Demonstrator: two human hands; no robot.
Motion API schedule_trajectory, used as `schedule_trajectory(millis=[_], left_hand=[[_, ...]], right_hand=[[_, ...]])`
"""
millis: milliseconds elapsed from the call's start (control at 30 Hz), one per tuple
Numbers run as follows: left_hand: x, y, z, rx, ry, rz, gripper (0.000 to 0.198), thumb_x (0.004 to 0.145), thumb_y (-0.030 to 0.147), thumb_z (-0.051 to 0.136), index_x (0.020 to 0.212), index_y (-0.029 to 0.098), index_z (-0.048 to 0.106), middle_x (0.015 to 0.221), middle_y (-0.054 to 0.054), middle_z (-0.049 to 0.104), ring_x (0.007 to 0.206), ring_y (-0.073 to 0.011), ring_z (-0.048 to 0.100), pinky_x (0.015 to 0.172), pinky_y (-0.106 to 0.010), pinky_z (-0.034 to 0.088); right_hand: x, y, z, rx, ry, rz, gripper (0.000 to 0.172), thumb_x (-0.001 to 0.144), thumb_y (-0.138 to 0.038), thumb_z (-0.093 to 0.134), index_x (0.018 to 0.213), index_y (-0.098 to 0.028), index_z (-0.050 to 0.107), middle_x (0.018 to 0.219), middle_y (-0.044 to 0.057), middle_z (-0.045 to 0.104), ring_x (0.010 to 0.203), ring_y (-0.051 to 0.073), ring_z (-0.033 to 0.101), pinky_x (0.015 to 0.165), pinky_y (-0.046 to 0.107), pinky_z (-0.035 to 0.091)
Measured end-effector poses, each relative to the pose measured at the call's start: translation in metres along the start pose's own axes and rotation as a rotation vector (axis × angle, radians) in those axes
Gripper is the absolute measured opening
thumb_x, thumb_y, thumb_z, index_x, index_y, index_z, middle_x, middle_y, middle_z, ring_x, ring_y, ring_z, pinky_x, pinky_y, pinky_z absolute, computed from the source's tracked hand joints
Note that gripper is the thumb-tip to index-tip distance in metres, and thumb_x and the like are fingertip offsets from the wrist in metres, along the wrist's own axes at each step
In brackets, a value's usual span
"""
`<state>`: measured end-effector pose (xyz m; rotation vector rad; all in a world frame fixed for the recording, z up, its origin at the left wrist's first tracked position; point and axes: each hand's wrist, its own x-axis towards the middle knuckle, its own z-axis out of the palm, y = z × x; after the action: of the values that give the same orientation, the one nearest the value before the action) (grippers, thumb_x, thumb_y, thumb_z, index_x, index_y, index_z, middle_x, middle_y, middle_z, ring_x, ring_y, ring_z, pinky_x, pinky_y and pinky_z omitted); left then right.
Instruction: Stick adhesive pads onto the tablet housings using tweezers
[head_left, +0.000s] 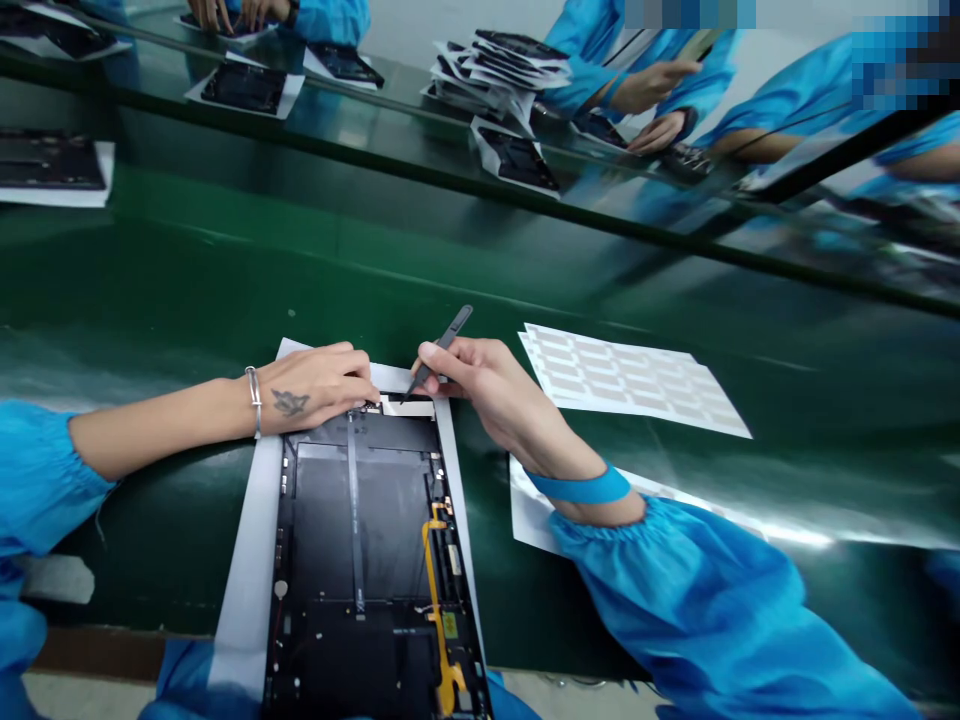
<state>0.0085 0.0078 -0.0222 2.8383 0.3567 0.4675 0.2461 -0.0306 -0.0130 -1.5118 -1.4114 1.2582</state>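
Observation:
My left hand [315, 388], with a silver bangle [255, 400] on the wrist, rests its curled fingertips on the top edge of an opened tablet [360, 520]. Whether those fingers pinch anything is hidden. The tablet lies on a white sheet [247, 580], its black inner panel showing a yellow flex cable [436, 600]. My right hand [480, 385] grips black tweezers [442, 350], their tips close to a white strip [407, 406] at the tablet's top edge. A white sheet of small labels [630, 380] lies to the right.
Everything sits on a green conveyor belt [300, 270]. A second white sheet [532, 510] lies under my right forearm. A dark rail [525, 190] crosses beyond, with a stack of several black panels [499, 75] and a co-worker's hands [660, 85] at the far side.

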Motion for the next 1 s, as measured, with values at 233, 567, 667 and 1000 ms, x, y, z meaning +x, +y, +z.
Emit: schedule_trajectory(millis=[233, 567, 667, 1000], left_hand=[[0.0, 0.001, -0.004, 0.017, -0.029, -0.002, 0.027, 0.105, 0.017, 0.042, 0.113, 0.015, 0.068, 0.105, -0.01, 0.064, 0.09, -0.0183, 0.055, 0.075, -0.026, 0.047], [-0.005, -0.001, -0.003, 0.052, -0.013, 0.016, 0.028, 0.105, 0.018, 0.042, 0.114, 0.015, 0.068, 0.106, -0.009, 0.067, 0.089, -0.0176, 0.056, 0.076, -0.027, 0.049], [-0.005, -0.001, -0.003, 0.081, -0.02, 0.01, 0.028, 0.105, 0.018, 0.041, 0.115, 0.016, 0.068, 0.107, -0.009, 0.067, 0.09, -0.0174, 0.057, 0.078, -0.028, 0.05], [-0.004, -0.001, -0.002, 0.075, -0.002, 0.034, 0.03, 0.106, 0.02, 0.039, 0.112, 0.014, 0.068, 0.105, -0.01, 0.067, 0.087, -0.0173, 0.056, 0.074, -0.027, 0.049]], right_hand=[[-0.002, 0.001, 0.002, -0.07, 0.037, -0.057, 0.052, 0.077, -0.07, 0.067, 0.066, -0.019, 0.06, 0.06, 0.002, 0.06, 0.059, 0.015, 0.052, 0.06, 0.031, 0.039], [-0.025, 0.0, 0.013, -0.131, 0.217, -0.32, 0.053, 0.081, -0.073, 0.059, 0.075, -0.021, 0.067, 0.075, 0.006, 0.069, 0.071, 0.022, 0.062, 0.064, 0.033, 0.045], [-0.027, 0.002, 0.016, -0.138, 0.229, -0.317, 0.051, 0.082, -0.072, 0.06, 0.074, -0.022, 0.067, 0.072, 0.005, 0.067, 0.068, 0.021, 0.061, 0.062, 0.033, 0.044], [-0.034, -0.004, 0.003, -0.243, 0.369, -0.377, 0.039, 0.09, -0.055, 0.059, 0.072, -0.022, 0.067, 0.068, 0.005, 0.066, 0.066, 0.021, 0.062, 0.063, 0.035, 0.047]])
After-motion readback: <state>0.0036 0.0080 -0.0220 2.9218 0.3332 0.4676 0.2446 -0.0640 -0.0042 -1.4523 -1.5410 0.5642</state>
